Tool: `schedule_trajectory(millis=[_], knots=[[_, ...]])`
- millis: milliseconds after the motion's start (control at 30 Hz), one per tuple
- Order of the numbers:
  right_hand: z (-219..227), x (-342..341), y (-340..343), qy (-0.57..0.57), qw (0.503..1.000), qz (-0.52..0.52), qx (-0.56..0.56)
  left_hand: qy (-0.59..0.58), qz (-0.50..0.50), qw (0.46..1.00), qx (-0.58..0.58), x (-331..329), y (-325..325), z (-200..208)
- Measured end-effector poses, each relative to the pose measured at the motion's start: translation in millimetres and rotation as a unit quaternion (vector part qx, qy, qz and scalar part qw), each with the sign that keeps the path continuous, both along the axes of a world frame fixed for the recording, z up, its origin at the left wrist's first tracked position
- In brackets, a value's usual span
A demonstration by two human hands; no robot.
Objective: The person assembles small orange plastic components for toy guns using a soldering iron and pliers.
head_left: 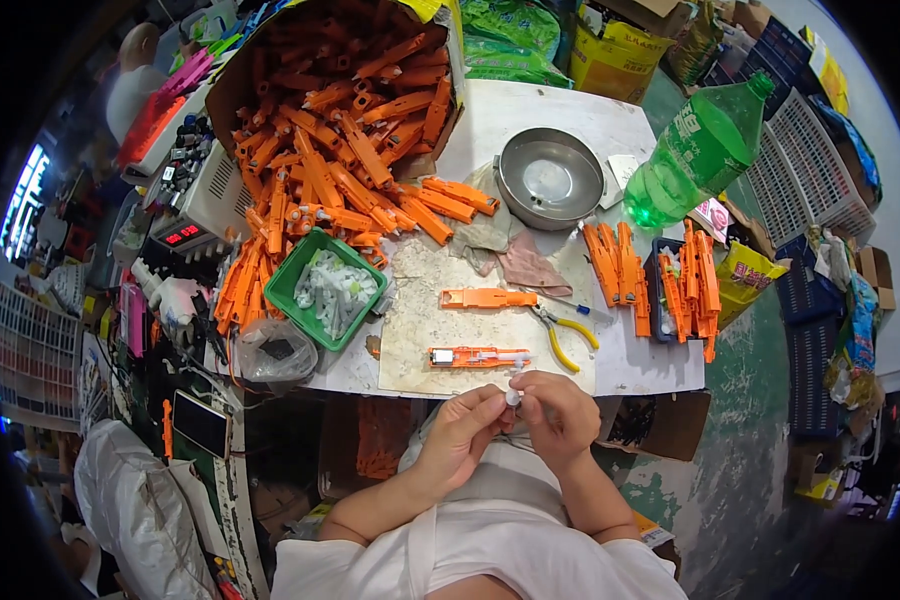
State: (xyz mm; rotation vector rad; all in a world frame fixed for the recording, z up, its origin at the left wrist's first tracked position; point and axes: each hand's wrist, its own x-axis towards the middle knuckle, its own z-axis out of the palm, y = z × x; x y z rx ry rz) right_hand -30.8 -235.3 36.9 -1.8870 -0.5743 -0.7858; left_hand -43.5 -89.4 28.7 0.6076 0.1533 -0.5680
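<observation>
1. Far left, the green tub (295, 322) holds lots of small white bits. Its walls seem to be there so the bits can't roll off.
2. Behind it, the big box (456, 45) lies with its mouth this way, and orange parts spill out onto the desk (625, 372). That side is packed, with hardly any room to move.
3. The left hand (462, 425) has its finger and thumb closed in a pinch on a little white piece (513, 397), just past the desk's near edge. I guess it is held close to the body so it is easy to see.
4. One orange shell (458, 356) lies near that edge, with its insides facing up. Another shell (488, 298) lies behind it. There is bare board around both, so fingers can get in.
5. Farther back sits the round bowl (516, 190), out of the way.
6. The right hand (563, 418) pinches the same white piece from the other side.
7. The pliers (576, 327) lie open, handles toward the right hand, maybe for an easy grab.
8. More orange parts (615, 265) stand in a row near the right edge, leaving the middle open.
</observation>
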Motion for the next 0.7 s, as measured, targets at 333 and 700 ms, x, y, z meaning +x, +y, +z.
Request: schedule_trajectory(millis=[333,700], knots=[[-2,8,-15,0.521,0.716,0.245,0.395,0.004,-0.082,0.997,0.016,3,15,-5],[-8,1,-5,0.303,0.9,0.124,0.287,-0.005,-0.033,0.999,0.037,4,10,-10]])
